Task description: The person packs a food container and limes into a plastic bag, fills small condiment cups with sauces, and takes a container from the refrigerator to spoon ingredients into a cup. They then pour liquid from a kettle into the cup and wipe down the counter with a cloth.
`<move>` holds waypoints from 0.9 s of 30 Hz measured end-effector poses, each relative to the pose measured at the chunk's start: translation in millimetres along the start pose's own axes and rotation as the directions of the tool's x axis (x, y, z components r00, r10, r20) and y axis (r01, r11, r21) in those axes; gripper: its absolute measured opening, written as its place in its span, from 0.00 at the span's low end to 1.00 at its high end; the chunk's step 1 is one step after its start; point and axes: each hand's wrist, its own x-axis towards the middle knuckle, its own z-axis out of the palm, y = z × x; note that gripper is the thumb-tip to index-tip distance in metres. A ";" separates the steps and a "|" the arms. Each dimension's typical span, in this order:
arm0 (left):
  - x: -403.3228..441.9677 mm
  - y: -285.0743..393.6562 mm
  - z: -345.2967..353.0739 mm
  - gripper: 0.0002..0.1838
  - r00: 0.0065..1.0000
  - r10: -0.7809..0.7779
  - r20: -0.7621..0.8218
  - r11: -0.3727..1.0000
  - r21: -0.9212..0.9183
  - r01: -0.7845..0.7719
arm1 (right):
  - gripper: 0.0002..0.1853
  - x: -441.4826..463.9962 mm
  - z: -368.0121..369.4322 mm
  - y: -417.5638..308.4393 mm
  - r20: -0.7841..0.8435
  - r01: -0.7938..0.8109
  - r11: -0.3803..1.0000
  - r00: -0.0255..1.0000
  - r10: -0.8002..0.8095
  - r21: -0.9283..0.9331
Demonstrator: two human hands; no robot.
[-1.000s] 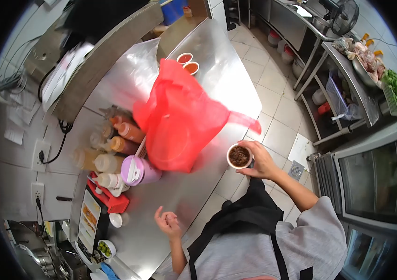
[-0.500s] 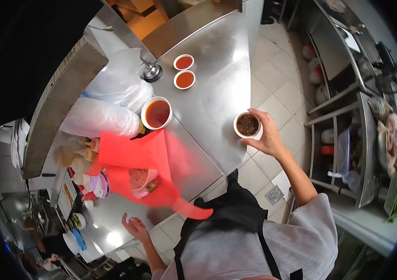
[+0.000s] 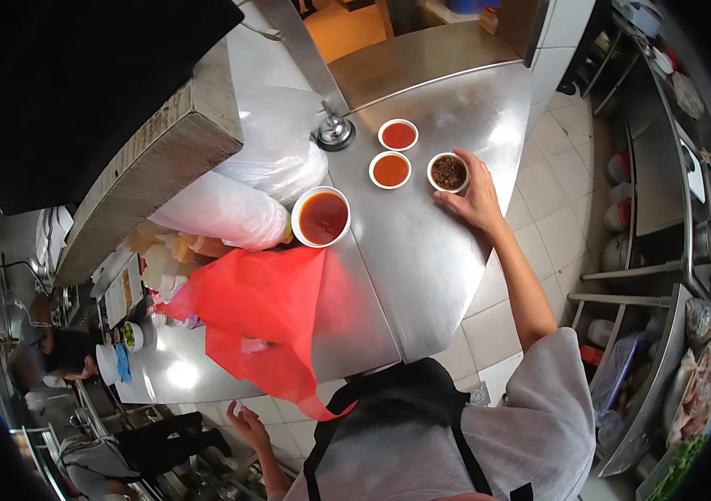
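Note:
My right hand (image 3: 478, 199) grips the rim of a small white cup of dark, grainy sauce (image 3: 448, 173) over the steel counter (image 3: 418, 275). Left of that cup are two small white cups: one of red sauce (image 3: 398, 134) and one of orange-red sauce (image 3: 390, 169). A larger white bowl of reddish-orange liquid (image 3: 323, 217) sits farther left. Low and off the counter's front edge, my left hand (image 3: 250, 426) has its fingers apart and holds nothing. Near it, a red plastic bag (image 3: 263, 292) lies crumpled on the counter, its end hanging toward my apron.
A metal call bell (image 3: 335, 134) and clear plastic bags (image 3: 276, 138) line the counter's back left. Overhead at left juts a thick ledge (image 3: 163, 159). Shelving with food trays (image 3: 647, 392) stands at right. Another person (image 3: 105, 451) is at lower left.
My right hand has brought the dark sauce cup in from the counter's right edge, beside the two red sauce cups. The red bag has sagged over its contents. The camera view has shifted.

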 end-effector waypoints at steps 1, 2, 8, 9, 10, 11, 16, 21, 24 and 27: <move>-2.7 -3.1 0.6 0.18 1.000 0.015 -0.011 1.000 0.015 -0.014 | 0.41 6.5 3.1 1.2 0.003 0.004 1.000 1.000 -0.004 0.007; -6.2 -6.2 0.0 0.18 1.000 -0.007 -0.013 1.000 0.015 0.007 | 0.41 11.4 6.6 2.9 0.001 0.011 1.000 1.000 -0.011 0.017; -27.9 -2.8 0.2 0.16 0.998 -0.043 -0.040 0.999 0.006 0.043 | 0.39 29.0 20.8 8.8 0.006 0.063 0.990 0.998 -0.064 0.126; -29.3 3.0 -0.6 0.16 0.998 -0.045 -0.049 0.999 -0.020 0.045 | 0.39 27.1 21.4 8.4 0.001 0.067 0.984 0.998 -0.069 0.162; -31.1 -10.8 -3.7 0.17 0.997 -0.052 -0.051 0.995 -0.086 0.048 | 0.40 25.6 24.4 11.9 0.000 0.106 0.991 0.994 -0.106 0.083; -33.7 -6.6 -4.2 0.17 0.995 -0.069 -0.077 0.996 0.047 0.073 | 0.41 22.8 28.0 18.5 0.036 0.045 0.988 0.998 -0.051 0.151; -37.7 9.9 -12.2 0.15 0.985 -0.106 -0.137 0.982 0.143 0.126 | 0.46 19.0 23.6 28.3 0.179 -0.117 0.877 0.983 0.036 0.465; -31.9 -14.6 -36.4 0.13 0.972 -0.163 -0.171 0.975 0.123 0.185 | 0.23 -39.4 -23.4 34.9 -0.289 -0.168 0.973 0.950 0.117 -0.159; -31.4 -60.5 -58.5 0.12 0.967 -0.166 -0.194 0.977 0.097 0.187 | 0.19 -112.2 -56.4 0.5 -0.538 -0.255 0.958 0.830 0.146 -0.133; -18.6 -94.8 -90.3 0.11 0.952 -0.196 -0.234 0.975 0.054 0.214 | 0.21 -191.1 -54.1 -71.4 -0.589 -0.268 0.860 0.807 -0.046 -0.434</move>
